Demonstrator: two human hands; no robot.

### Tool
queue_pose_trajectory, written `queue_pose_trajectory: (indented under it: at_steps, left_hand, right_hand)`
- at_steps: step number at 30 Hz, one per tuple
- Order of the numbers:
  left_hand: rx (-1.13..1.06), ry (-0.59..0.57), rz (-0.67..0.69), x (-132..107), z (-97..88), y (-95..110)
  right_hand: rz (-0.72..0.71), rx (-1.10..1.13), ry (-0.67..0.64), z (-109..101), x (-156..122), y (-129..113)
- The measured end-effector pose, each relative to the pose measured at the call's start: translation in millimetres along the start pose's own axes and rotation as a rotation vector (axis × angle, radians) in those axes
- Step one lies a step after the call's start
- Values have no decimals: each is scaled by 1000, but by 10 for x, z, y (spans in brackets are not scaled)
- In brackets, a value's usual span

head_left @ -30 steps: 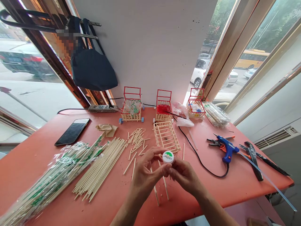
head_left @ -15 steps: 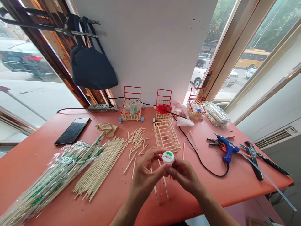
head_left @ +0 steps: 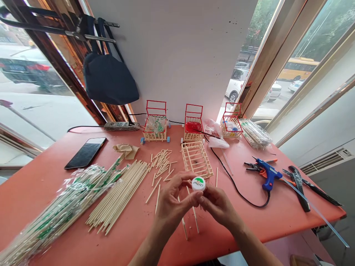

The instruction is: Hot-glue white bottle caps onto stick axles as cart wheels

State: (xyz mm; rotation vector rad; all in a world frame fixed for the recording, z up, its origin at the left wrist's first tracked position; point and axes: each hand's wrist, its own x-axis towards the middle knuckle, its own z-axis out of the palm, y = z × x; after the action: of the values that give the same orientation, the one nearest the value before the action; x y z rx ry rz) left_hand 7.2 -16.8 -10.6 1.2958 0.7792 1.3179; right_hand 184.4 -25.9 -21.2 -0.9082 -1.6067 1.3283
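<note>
White cap [head_left: 198, 184] above the worktop [head_left: 111, 251], near middle — left hand [head_left: 172, 199] pinching it, right hand [head_left: 220, 207] at its right edge, hold unclear. Probably light, stiff, slick — grab the sides.

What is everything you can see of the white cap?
The cap is round and white, apparently plastic, with a green patch and dark lettering on top. That printed face is turned to the camera. The left hand holds it above the table; the right hand is close beside it, contact unclear. Its underside is hidden.
</note>
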Motion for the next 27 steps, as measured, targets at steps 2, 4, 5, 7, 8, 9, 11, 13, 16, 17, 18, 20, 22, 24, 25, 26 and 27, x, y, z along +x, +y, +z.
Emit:
queue_pose_trajectory:
  at_steps: [2, 4, 5, 7, 8, 9, 11, 13, 16, 17, 18, 20, 22, 24, 25, 26, 27]
  left_hand:
    - [-3, 1, -9, 0, 2, 6]
    - [-10, 1, -16, -1, 14, 22]
    - [-17, 6, -20, -2, 25, 34]
    - [-41, 36, -28, -7, 57, 65]
    - [-51, 59, -34, -10, 75, 80]
    - [-58, 84, -40, -12, 92, 95]
    - [-62, 120, -53, -15, 117, 116]
    - [-60, 117, -61, -15, 126, 124]
    - [-73, 96, -58, -12, 118, 117]
    - [-78, 99, -55, -11, 114, 113]
    - [-79, 99, -53, -10, 111, 110]
    - [-73, 103, -48, -10, 106, 107]
    - [-64, 99, -49, -8, 105, 108]
    - [-63, 92, -45, -6, 105, 116]
    - [-62, 92, -43, -5, 106, 122]
    - [-58, 90, -42, -5, 108, 129]
    - [-54, 92, -44, -4, 112, 137]
  right_hand:
    - [1, -9, 2, -3, -5, 6]
    - [4, -16, 4, -4, -9, 11]
    - [6, -19, 5, -4, -11, 12]
    - [9, -20, 6, -2, -12, 12]
    - [11, -18, 7, -2, -12, 12]
    - [13, -16, 5, -1, -11, 11]
    - [16, -12, 6, 0, -10, 10]
    - [17, -13, 8, 1, -9, 9]
    - [10, -14, 12, 1, -13, 14]
    - [7, -13, 10, 0, -15, 18]
    - [5, -13, 10, -1, -17, 23]
    - [5, -15, 9, -4, -21, 33]
    - [9, -15, 11, -6, -23, 39]
    - [10, -13, 10, -7, -22, 39]
    - [11, -14, 10, -7, -20, 36]
    - [12, -15, 11, -6, -18, 34]
    - [12, -17, 10, -5, -15, 30]
